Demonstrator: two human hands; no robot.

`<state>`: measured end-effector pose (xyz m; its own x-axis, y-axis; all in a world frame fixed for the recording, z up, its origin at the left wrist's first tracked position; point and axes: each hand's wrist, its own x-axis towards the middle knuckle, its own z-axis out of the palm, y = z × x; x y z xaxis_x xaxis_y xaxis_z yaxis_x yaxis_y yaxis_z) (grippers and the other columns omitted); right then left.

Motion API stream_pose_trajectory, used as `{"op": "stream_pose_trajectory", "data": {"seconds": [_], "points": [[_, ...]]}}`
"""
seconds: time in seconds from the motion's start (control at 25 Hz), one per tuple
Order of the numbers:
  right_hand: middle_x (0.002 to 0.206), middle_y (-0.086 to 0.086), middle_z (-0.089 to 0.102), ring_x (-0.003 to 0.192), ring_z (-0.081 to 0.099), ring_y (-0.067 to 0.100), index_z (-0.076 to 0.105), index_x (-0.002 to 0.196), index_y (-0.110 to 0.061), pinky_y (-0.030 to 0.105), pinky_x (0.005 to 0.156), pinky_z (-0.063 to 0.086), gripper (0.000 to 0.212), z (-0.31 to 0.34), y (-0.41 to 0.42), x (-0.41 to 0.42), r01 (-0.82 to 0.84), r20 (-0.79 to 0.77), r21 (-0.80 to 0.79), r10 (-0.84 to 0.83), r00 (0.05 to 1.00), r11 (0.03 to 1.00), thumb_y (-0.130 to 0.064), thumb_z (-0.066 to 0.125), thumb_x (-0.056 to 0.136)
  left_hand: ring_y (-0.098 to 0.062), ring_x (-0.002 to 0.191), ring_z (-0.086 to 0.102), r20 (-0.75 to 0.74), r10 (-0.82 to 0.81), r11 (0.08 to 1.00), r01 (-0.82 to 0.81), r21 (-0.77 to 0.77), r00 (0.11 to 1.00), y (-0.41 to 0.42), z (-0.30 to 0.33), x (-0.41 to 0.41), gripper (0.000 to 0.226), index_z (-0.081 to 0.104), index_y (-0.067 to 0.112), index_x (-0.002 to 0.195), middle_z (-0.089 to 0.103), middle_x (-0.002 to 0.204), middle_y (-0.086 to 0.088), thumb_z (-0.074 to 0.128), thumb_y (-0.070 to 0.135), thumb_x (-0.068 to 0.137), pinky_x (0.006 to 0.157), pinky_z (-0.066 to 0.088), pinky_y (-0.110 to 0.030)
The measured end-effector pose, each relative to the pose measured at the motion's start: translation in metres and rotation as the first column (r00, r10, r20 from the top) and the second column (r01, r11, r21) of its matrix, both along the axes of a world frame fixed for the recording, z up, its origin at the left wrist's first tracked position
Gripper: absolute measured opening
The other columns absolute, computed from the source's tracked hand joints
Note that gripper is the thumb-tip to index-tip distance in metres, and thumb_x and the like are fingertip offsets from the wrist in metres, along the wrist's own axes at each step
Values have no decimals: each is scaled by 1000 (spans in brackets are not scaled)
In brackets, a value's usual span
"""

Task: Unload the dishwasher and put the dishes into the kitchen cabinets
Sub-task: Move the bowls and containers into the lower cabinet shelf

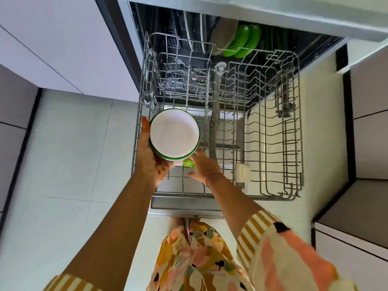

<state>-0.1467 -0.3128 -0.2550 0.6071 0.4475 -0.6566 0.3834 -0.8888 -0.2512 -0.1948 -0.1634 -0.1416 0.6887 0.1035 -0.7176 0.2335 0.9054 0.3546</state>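
Two stacked bowls sit cupped in the left hand over the rack, while the right hand pinches a green item, fingers mostly hidden.

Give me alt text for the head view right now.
The left hand holds a white bowl with green outside over the pulled-out dishwasher rack, while the right hand touches a green piece beneath it. Green plates stand farther back.
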Motion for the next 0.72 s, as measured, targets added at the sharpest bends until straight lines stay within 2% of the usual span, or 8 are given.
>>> {"op": "stream_pose_trajectory", "data": {"seconds": [0.16, 0.28, 0.32, 0.4, 0.44, 0.52, 0.6, 0.72], "points": [[133, 11, 49, 107, 60, 39, 42, 136, -16, 47, 90, 52, 56, -3, 5, -6, 90, 103, 2, -90, 991, 996, -16, 66, 86, -43, 115, 58, -14, -20, 1000, 20, 4, 1000, -2, -11, -9, 66, 55, 24, 132, 58, 132, -14, 44, 69, 84, 92, 38, -73], [120, 5, 55, 99, 62, 25, 49, 128, -17, 40, 83, 55, 56, 25, -2, -5, 282, 2, 233, -291, 957, 931, -31, 70, 79, -41, 115, 58, 6, -40, 999, 40, 3, 999, -3, -10, -15, 69, 53, 24, 134, 57, 133, -14, 44, 70, 83, 90, 40, -71], [112, 1, 59, 93, 63, 17, 51, 126, -19, 37, 80, 57, 53, 39, -7, -4, 430, -88, 352, -428, 900, 832, -34, 69, 79, -41, 114, 59, 13, -43, 999, 44, -9, 999, -5, -8, -17, 70, 53, 23, 133, 58, 132, -14, 45, 69, 82, 89, 42, -70], [100, -1, 64, 76, 65, 12, 52, 124, -20, 33, 70, 58, 34, 73, -19, -3, 798, -425, 425, -684, 593, 427, -26, 57, 91, -41, 112, 60, 29, -47, 997, 49, -53, 998, -10, -1, -18, 69, 56, 22, 131, 60, 129, -14, 48, 68, 79, 87, 45, -67], [97, 2, 65, 68, 66, 14, 52, 120, -20, 33, 64, 57, 24, 90, -24, 0, 894, -557, 390, -717, 419, 219, -22, 48, 96, -41, 112, 60, 32, -51, 996, 53, -73, 998, -12, 2, -18, 68, 57, 23, 129, 60, 128, -14, 49, 67, 78, 87, 46, -66], [90, 8, 66, 54, 65, 17, 51, 109, -19, 25, 49, 48, 16, 129, -34, 10, 923, -642, 383, -710, 289, 31, -19, 38, 99, -42, 114, 58, 25, -65, 995, 67, -74, 998, -17, 6, -16, 66, 58, 24, 128, 59, 130, -15, 52, 66, 78, 89, 44, -68], [80, 10, 64, 45, 60, 14, 50, 100, -16, 20, 40, 36, 13, 163, -38, 20, 899, -645, 437, -706, 294, -25, -17, 37, 98, -43, 115, 57, 24, -71, 996, 72, -60, 997, -21, 9, -13, 62, 60, 24, 124, 59, 131, -15, 51, 67, 79, 92, 41, -69], [80, 5, 60, 43, 56, 9, 48, 100, -19, 18, 35, 33, 12, 199, -35, 27, 829, -566, 557, -707, 425, 52, -10, 41, 96, -43, 115, 58, 28, -84, 995, 86, -50, 996, -29, 10, -8, 63, 60, 24, 125, 60, 130, -15, 49, 67, 82, 93, 40, -69]]}}
